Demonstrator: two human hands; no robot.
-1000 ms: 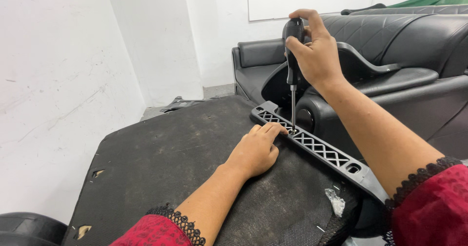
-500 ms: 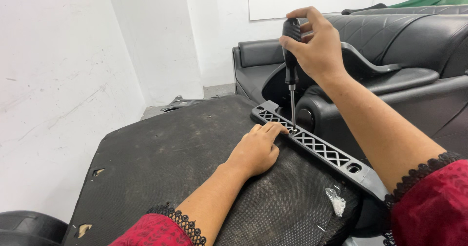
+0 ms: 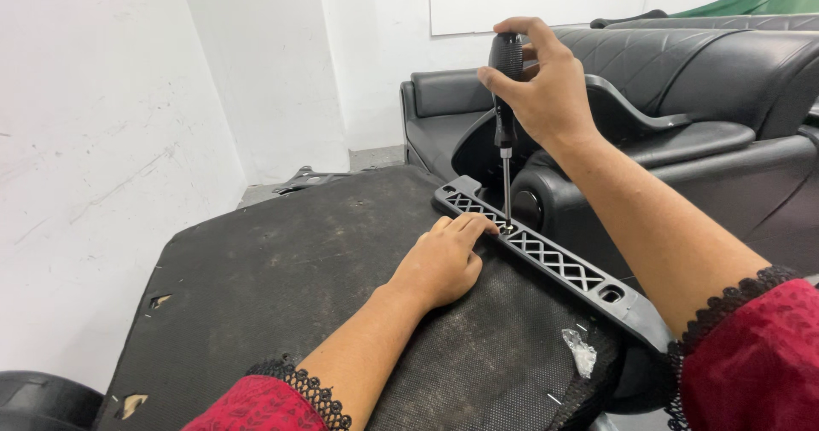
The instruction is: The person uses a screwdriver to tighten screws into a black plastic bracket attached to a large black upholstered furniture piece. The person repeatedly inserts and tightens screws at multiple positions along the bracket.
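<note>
Right hand: my right hand (image 3: 546, 90) was clenched around the black handle of the screwdriver (image 3: 505, 115), gripping it high above the lattice trim strip (image 3: 546, 256) so the shaft stood upright and the tip met the strip squarely.
Screwdriver tip: it sat down in an opening of the strip, near the strip's far end, just beside my left fingertips; whether a screw was under it I could not tell.
Left hand: my left hand (image 3: 444, 260) held nothing; it lay flat, palm down, with its fingers (image 3: 467, 224) pressed against the near edge of the strip, seemingly to stop it shifting under the tool.
Trim strip: long, black and plastic, it ran diagonally along the far edge of the dark carpeted panel (image 3: 281, 286), resting on it.
Seat: a black leather seat (image 3: 699, 81) stood just behind the strip.
Scrap: a crumpled bit of clear plastic (image 3: 582, 350) lay on the panel near the strip's nearer end.
Wall: a white wall (image 3: 102, 158) rose well off to the left of the strip.
</note>
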